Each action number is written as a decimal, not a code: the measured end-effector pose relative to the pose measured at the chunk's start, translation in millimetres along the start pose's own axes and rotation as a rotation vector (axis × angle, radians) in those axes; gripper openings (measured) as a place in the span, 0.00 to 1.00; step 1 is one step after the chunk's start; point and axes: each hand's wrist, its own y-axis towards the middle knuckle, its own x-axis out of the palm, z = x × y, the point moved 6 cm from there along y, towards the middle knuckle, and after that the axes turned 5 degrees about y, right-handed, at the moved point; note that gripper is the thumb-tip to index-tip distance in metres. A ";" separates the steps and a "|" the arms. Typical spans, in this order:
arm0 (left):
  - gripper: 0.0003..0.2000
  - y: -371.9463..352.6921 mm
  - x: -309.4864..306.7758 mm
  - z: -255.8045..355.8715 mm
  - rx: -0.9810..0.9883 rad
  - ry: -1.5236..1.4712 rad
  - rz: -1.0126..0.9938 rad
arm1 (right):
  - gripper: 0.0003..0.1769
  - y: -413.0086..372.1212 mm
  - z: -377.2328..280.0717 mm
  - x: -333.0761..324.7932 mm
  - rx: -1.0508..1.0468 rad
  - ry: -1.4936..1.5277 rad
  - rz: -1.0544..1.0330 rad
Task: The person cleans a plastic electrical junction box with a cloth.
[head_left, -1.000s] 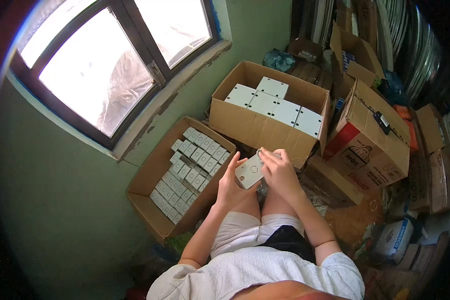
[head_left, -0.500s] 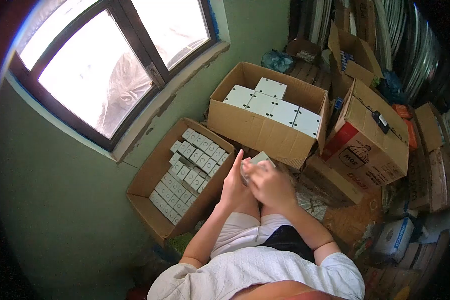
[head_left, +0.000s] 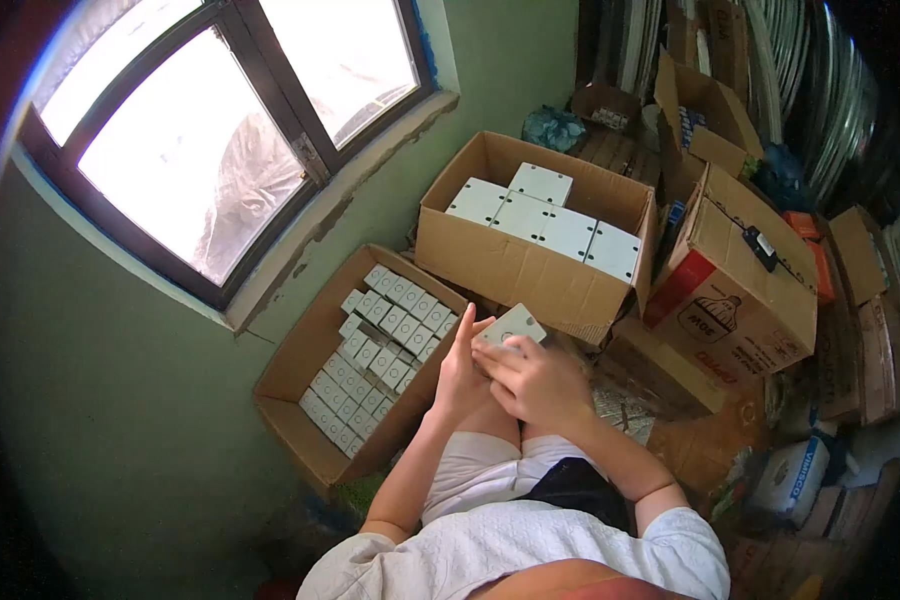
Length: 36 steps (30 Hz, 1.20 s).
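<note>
Between my hands, over my lap, is a white square box point(head_left: 515, 323) with small dark dots near its corners and a round mark on its face. My left hand point(head_left: 458, 375) supports its left side, index finger pointing up and the other fingers partly hidden. My right hand point(head_left: 540, 378) is closed over the near edge of the same box, slightly blurred. Left of my knees, a cardboard carton point(head_left: 295, 425) holds rows of small white boxes point(head_left: 353, 385). Ahead of my hands, another carton point(head_left: 520, 265) contains several larger white boxes point(head_left: 520, 215) with dark corner dots.
On the right stands a closed carton point(head_left: 760, 300) with a bulb picture and a small black device point(head_left: 760, 247) on top. An open carton point(head_left: 715, 110) sits behind it. Beyond the left carton are a green wall point(head_left: 160, 400) and a window point(head_left: 200, 150).
The white box has tilted so more of its face shows. My right hand has shifted slightly down along it; my left hand has barely moved.
</note>
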 end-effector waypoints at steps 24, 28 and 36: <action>0.31 -8.2 7.9 -10.5 -0.463 -0.577 0.069 | 0.30 -17.6 15.6 13.7 0.055 0.130 0.105; 0.26 -11.4 9.7 -16.2 -0.448 -0.566 0.112 | 0.31 -22.5 9.0 33.1 0.054 0.298 0.105; 0.31 -23.2 27.3 -20.1 -0.432 -0.784 0.256 | 0.32 -27.6 3.4 30.3 -0.008 0.365 0.165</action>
